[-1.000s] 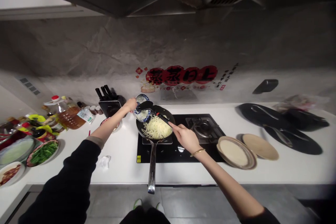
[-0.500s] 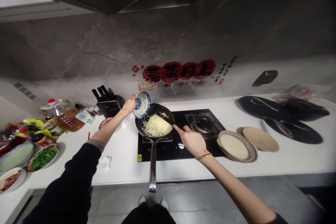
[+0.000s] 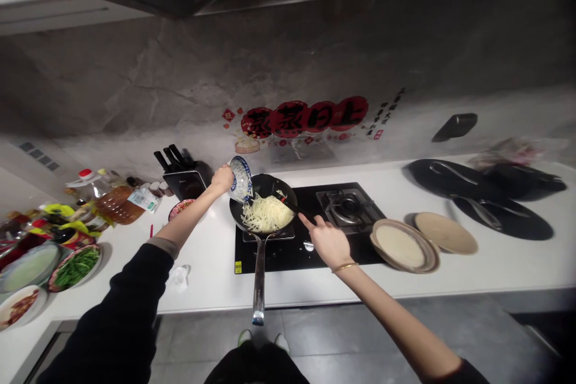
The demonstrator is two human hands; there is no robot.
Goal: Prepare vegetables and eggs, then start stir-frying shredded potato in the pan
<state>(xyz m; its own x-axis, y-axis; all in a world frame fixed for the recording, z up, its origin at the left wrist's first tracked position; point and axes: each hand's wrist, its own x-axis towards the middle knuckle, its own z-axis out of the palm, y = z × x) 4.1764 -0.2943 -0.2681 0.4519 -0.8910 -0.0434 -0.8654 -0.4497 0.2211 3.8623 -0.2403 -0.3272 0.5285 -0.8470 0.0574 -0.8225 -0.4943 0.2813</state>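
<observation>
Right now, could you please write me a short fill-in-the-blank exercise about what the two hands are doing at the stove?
1. The left hand tilts a blue-and-white ____ over the pan.
2. The right hand holds a dark ____ whose end reaches into the pan.
3. The pan holds pale shredded food and sits on the ____ burner of the black cooktop.
4. Two round plates lie on the counter to the ____ of the cooktop.

Missing words: bowl; spatula; left; right

Left hand: holds a bowl tipped over the pan's back-left rim.
Right hand: grips a spatula reaching into the pan.
Pan: on the hob, full of pale shreds, handle toward the counter's front edge.
</observation>
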